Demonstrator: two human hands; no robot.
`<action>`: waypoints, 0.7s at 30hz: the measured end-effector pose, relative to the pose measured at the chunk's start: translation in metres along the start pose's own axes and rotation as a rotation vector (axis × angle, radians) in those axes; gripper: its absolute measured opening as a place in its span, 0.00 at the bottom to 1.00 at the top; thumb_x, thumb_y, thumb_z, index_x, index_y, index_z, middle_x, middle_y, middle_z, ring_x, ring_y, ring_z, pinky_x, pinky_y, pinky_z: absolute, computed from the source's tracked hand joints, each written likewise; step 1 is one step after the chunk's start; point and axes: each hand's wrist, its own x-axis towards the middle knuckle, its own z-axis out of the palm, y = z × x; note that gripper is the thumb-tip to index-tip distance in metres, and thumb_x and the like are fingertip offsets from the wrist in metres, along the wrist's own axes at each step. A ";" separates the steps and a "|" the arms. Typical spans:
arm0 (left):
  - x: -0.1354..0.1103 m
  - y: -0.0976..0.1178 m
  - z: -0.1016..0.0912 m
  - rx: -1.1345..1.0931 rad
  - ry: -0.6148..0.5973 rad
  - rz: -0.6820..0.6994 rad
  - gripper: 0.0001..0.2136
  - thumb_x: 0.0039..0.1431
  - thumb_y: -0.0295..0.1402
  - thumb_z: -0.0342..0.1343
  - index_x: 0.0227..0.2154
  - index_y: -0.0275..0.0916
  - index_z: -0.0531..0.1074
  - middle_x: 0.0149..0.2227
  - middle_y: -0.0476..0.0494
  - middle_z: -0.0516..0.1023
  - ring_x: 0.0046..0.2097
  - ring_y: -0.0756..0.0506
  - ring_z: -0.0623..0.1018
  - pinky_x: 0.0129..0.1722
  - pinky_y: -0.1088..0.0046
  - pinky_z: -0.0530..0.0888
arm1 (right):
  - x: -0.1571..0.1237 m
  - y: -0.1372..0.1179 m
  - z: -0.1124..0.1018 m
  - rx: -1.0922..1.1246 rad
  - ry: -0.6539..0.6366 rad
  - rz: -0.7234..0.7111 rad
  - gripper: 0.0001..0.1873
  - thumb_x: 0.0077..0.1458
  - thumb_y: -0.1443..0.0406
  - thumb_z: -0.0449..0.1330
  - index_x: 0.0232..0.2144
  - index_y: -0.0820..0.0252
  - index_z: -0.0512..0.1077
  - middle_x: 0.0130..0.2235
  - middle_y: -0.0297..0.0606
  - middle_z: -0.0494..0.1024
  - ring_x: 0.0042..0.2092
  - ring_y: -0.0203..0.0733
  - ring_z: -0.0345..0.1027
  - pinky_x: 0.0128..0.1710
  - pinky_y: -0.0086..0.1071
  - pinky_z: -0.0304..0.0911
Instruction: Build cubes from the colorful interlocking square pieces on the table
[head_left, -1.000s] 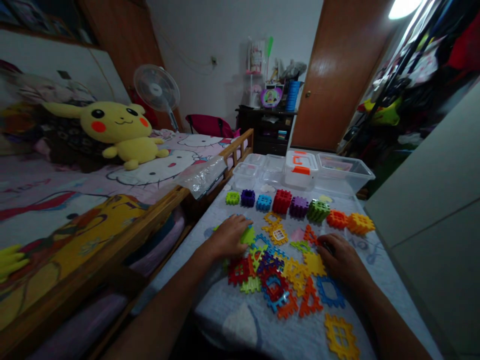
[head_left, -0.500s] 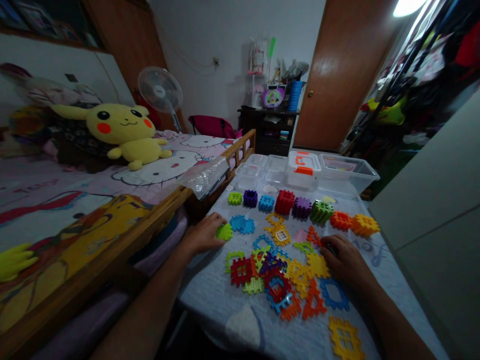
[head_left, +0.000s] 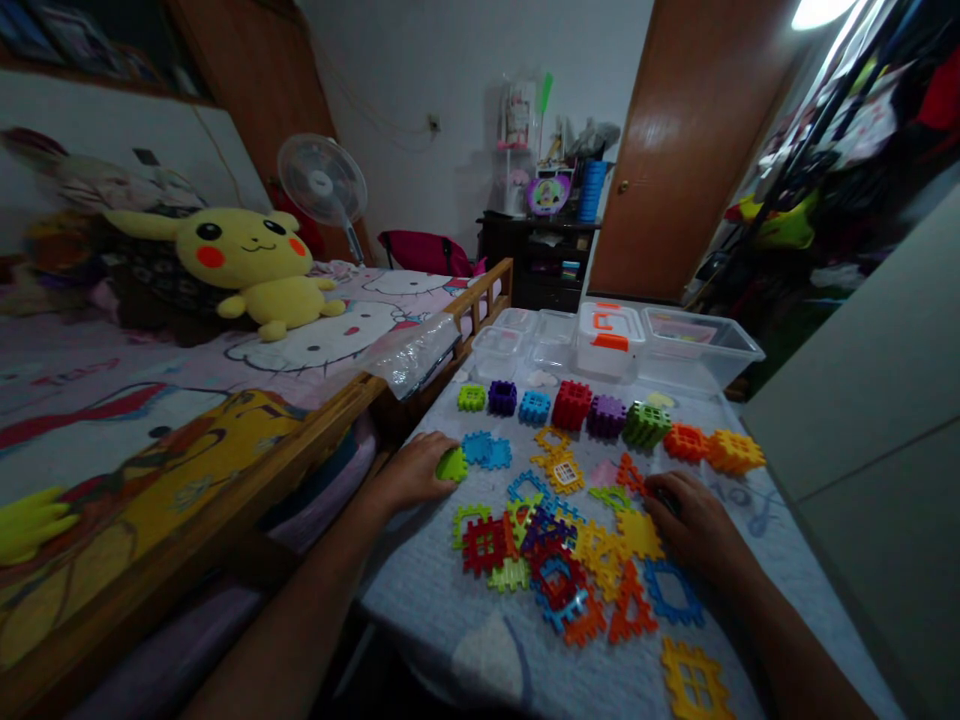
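Note:
My left hand (head_left: 420,472) is at the left edge of the table, its fingers closed around a lime green toothed building tile (head_left: 453,464). Beside that tile lie light blue tiles (head_left: 486,450). On the right, my right hand (head_left: 688,512) rests with curled fingers; something dark shows under them, too hidden to name. A solid yellow tile (head_left: 639,534) and an orange triangle tile (head_left: 631,474) lie by its fingertips. Between the hands spreads a loose pile with a red window tile (head_left: 484,544), a purple tile (head_left: 550,528) and a blue frame tile (head_left: 649,590).
Sorted stacks, among them a red stack (head_left: 572,404) and a yellow stack (head_left: 736,452), form a row behind the pile. Clear plastic boxes (head_left: 701,345) and an orange-latched box (head_left: 611,340) stand at the back. A wooden bed rail (head_left: 300,440) runs along the left.

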 end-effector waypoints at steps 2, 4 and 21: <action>0.001 -0.002 0.001 -0.006 -0.002 0.000 0.23 0.48 0.35 0.59 0.49 0.37 0.71 0.49 0.37 0.74 0.53 0.38 0.73 0.56 0.63 0.67 | 0.000 -0.001 -0.001 0.005 -0.006 0.003 0.13 0.56 0.59 0.54 0.35 0.59 0.75 0.39 0.44 0.77 0.42 0.47 0.71 0.44 0.40 0.66; 0.003 -0.002 0.001 -0.011 -0.009 -0.001 0.23 0.47 0.35 0.60 0.48 0.37 0.71 0.49 0.37 0.74 0.52 0.38 0.73 0.55 0.63 0.68 | 0.000 -0.001 -0.001 0.011 -0.008 0.007 0.13 0.55 0.59 0.54 0.36 0.59 0.75 0.39 0.44 0.77 0.42 0.48 0.71 0.43 0.40 0.67; 0.105 -0.025 -0.054 0.114 0.044 0.069 0.24 0.45 0.33 0.62 0.48 0.37 0.72 0.47 0.40 0.73 0.51 0.40 0.73 0.53 0.67 0.67 | -0.001 0.004 0.002 0.046 -0.007 0.036 0.15 0.55 0.57 0.53 0.36 0.58 0.75 0.39 0.45 0.77 0.42 0.50 0.72 0.44 0.43 0.68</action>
